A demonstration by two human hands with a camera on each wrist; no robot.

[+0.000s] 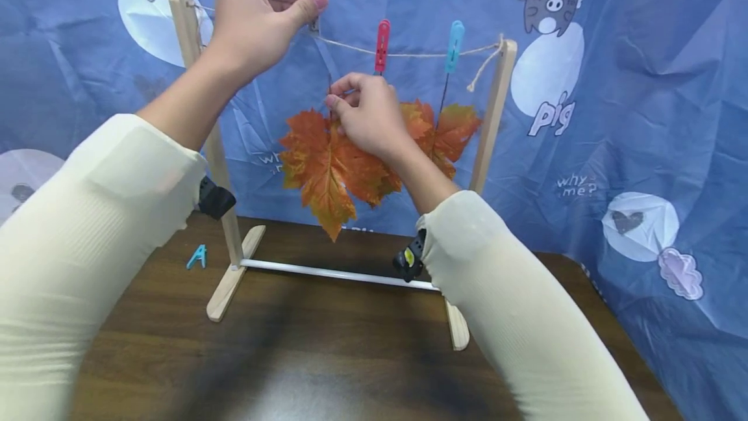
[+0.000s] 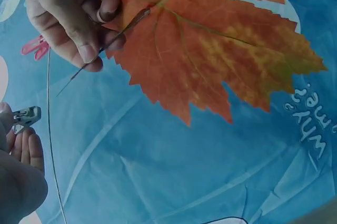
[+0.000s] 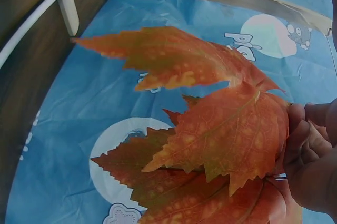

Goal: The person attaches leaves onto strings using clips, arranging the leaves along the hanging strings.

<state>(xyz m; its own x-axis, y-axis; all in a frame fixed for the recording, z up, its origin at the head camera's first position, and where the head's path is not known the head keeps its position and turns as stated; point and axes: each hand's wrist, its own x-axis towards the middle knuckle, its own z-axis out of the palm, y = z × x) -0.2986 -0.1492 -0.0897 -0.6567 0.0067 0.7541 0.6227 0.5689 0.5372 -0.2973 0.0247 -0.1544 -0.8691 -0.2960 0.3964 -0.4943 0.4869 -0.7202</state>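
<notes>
My left hand (image 1: 248,15) pinches a pale, see-through clothespin (image 1: 313,21) at the string (image 1: 350,47). The same clothespin (image 2: 27,116) appears at the edge of the left wrist view, beside the string. Lower down, my right hand (image 1: 374,112) pinches the thin dark stem (image 2: 79,71) of an orange maple leaf (image 1: 327,167), which hangs tip down. The stem's end points up toward the string, apart from the clothespin in the left wrist view. More maple leaves (image 1: 458,128) hang behind my right hand, under a red clothespin (image 1: 382,46) and a blue clothespin (image 1: 454,47).
A wooden frame holds the string between a left post (image 1: 186,28) and a right post (image 1: 493,115), with a white bar (image 1: 333,273) low down. A loose blue clothespin (image 1: 197,256) lies on the dark table (image 1: 280,349). Behind hangs a blue cartoon cloth (image 1: 590,135).
</notes>
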